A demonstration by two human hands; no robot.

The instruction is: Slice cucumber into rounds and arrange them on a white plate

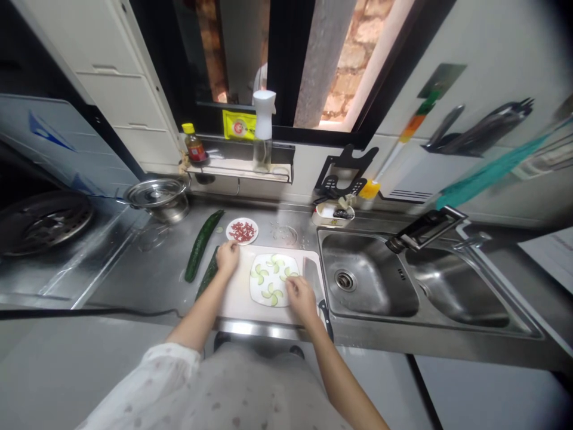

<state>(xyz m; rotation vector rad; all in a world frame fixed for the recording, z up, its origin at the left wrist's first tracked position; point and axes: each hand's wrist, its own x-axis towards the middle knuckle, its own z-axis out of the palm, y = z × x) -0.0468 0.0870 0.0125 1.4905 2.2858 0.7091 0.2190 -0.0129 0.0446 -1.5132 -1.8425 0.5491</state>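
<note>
A white square plate (pixel 286 261) with several cucumber slices (pixel 267 291) laid in a ring sits on a white cutting board (pixel 237 298). My right hand (pixel 299 294) rests at the plate's right edge, fingers curled on something I cannot make out. My left hand (pixel 227 257) is curled at the board's upper left corner, just below a small round dish of red chopped bits (pixel 242 230). Whether that hand holds anything is unclear. Two whole cucumbers (pixel 200 245) lie on the steel counter to the left. A knife (pixel 326 313) lies along the board's right edge.
A double steel sink (pixel 371 280) with a tap (pixel 425 230) lies to the right. A lidded pot (pixel 159 197) and a stove burner (pixel 42 221) are to the left. A shelf holds a sauce bottle (pixel 195 145) and a spray bottle (pixel 263 128).
</note>
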